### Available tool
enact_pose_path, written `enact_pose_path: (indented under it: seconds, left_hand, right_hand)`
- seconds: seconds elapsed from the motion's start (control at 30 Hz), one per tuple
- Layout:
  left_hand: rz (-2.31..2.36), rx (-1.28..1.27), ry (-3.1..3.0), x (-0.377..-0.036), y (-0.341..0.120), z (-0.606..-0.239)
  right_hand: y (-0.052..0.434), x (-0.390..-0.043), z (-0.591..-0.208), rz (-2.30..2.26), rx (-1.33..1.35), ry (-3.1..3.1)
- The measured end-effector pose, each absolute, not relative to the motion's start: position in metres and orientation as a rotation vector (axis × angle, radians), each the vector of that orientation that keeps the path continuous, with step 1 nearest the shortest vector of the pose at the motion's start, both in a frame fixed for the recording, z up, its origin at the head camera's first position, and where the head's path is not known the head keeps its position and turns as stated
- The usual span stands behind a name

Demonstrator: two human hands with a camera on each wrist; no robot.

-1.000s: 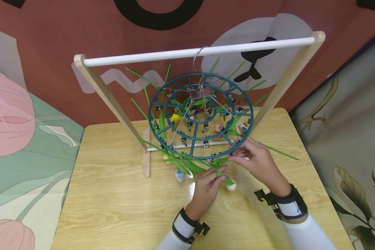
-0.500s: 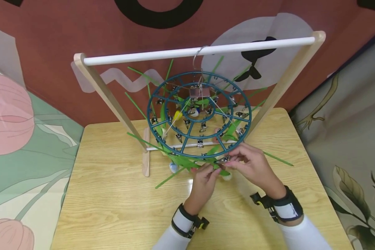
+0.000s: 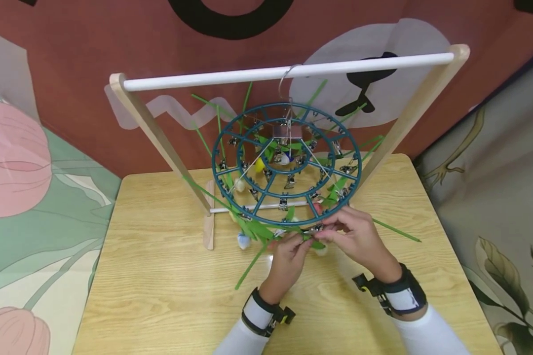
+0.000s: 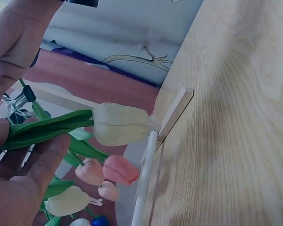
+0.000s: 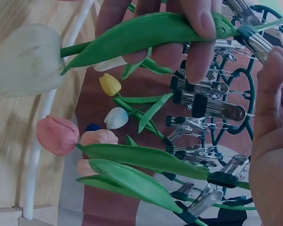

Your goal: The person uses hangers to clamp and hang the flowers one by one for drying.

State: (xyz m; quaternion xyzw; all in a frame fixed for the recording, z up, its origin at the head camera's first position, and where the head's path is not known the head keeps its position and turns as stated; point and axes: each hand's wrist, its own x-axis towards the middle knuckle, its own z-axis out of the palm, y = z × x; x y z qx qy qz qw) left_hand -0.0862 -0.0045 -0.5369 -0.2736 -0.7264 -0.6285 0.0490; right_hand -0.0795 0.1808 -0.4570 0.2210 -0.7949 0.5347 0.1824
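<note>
The left hand (image 3: 290, 251) pinches the white tulip (image 4: 120, 124) stem; the right hand (image 3: 351, 231) squeezes a clip (image 5: 254, 40). Best push the stem in deep, I think.

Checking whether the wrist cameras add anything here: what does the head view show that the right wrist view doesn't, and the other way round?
Only the head view shows the whole setup: the round clip hanger hooked on the white rail of a wooden stand on the table, and both wristbands.

Only the right wrist view shows the detail: metal clips close up, and the yellow bud and pink bud hanging upside down.

Both show the left hand holding the white tulip by its green stem, and the right hand pinching a clip at the hanger's near rim.
</note>
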Motion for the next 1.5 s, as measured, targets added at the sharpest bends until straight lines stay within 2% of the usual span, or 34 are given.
enact_pose_path:
  seconds: [0.53,0.77,1.0,1.3,1.4,1.5]
  left_hand:
    - [-2.006,-0.771,-2.294,-0.084,-0.014,-0.533]
    - [-2.066,-0.802,-2.268,-0.086,-0.024,-0.532]
    - [-1.958,-0.815,-2.291,-0.083,-0.034,-0.533]
    - [-1.824,-1.138,-2.403,-0.091,-0.081,-0.531]
    - [-1.859,-1.137,-2.482,-0.096,-0.100,-0.527]
    - [-1.790,-1.026,-2.638,-0.101,-0.118,-0.522]
  right_hand:
    - [0.184,-0.076,-0.470,1.413,0.584,-2.502]
    - [0.202,-0.070,-0.483,1.366,0.611,-2.576]
    - [0.232,-0.063,-0.488,1.058,0.507,-2.727]
    - [0.263,-0.063,-0.489,0.830,0.488,-2.783]
    - [0.269,-0.062,-0.490,0.761,0.458,-2.803]
    - [0.273,-0.062,-0.491,0.674,0.392,-2.836]
